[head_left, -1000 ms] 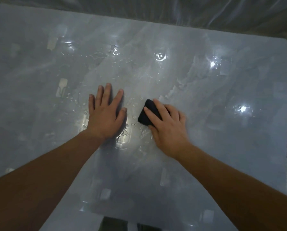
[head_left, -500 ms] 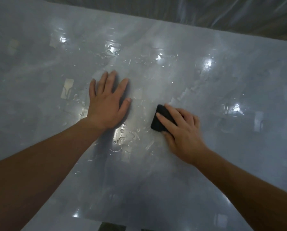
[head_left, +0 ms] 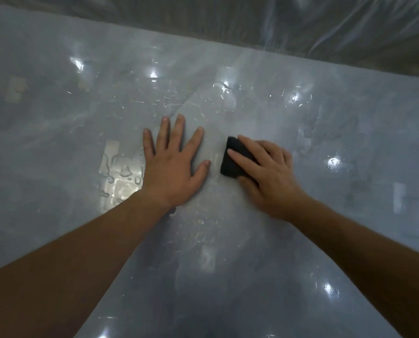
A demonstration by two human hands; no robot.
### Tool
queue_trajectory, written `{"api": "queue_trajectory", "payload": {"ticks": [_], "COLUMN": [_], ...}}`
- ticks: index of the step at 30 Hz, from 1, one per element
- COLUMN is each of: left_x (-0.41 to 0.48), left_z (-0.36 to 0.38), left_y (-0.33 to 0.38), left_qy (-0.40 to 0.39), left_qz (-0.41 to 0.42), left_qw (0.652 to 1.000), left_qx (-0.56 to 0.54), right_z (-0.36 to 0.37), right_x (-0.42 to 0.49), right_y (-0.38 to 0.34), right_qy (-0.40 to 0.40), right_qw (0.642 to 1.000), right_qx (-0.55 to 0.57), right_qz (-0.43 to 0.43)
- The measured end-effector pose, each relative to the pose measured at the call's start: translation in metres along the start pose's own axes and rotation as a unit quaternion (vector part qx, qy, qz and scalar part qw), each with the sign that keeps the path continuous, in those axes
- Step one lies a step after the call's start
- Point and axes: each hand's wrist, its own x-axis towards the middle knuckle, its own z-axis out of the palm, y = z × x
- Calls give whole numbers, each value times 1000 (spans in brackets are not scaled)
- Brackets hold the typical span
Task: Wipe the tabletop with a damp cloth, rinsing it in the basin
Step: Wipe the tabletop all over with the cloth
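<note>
A glossy pale grey tabletop (head_left: 325, 123) fills the view, wet with drops and streaks around the middle. My left hand (head_left: 176, 164) lies flat on it, palm down, fingers spread, holding nothing. Just to its right, my right hand (head_left: 266, 174) presses a small folded dark cloth (head_left: 231, 159) onto the surface, fingers laid over it; only the cloth's left part shows. No basin is in view.
The table's far edge runs across the top, with crinkled clear plastic sheeting (head_left: 301, 25) behind it. A puddle of water drops (head_left: 120, 176) sits left of my left hand. Bright light reflections dot the surface.
My right hand has slid the cloth back toward my left hand after moving it right and nearer. My left hand stays flat on the table. The view has shifted.
</note>
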Motion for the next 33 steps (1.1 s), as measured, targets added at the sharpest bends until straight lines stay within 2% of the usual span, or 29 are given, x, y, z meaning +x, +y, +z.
{"api": "queue_trajectory", "payload": {"ticks": [2, 5, 7, 10, 14, 21, 23, 25, 29, 31, 33], "left_x": [1, 2, 2, 1, 0, 2, 2, 2, 4, 5, 5], "left_z": [-2, -3, -3, -2, -1, -2, -2, -3, -6, -7, -7], "left_y": [0, 0, 1, 1, -2, -2, -3, -2, 0, 0, -1], "left_qy": [-1, 0, 2, -1, 6, 8, 5, 7, 8, 8, 6], "left_qz": [0, -3, -2, 1, 6, 4, 4, 2, -8, -9, -8], "left_qw": [1000, 1000, 1000, 1000, 1000, 1000, 1000, 999, 998, 998, 998], "left_qx": [-12, -19, -13, -8, -15, -19, -26, -38, -56, -56, -60], "right_z": [-6, -19, -23, -12, 2, -3, -5, -9, -28, -36, -38], "right_x": [22, 84, 122, 140, 106, 81, 75, 69, 87, 112, 138], "right_y": [25, 64, 68, 39, 6, 13, 23, 42, 84, 98, 99], "right_qy": [21, 76, 82, 73, 48, 34, 50, 89, 138, 135, 125], "right_qw": [998, 968, 951, 969, 991, 997, 993, 979, 914, 898, 906], "right_qx": [-13, -20, -26, -16, -14, -12, -9, -4, -10, -7, 0], "right_qz": [50, 239, 298, 234, 121, 75, 104, 183, 381, 418, 404]}}
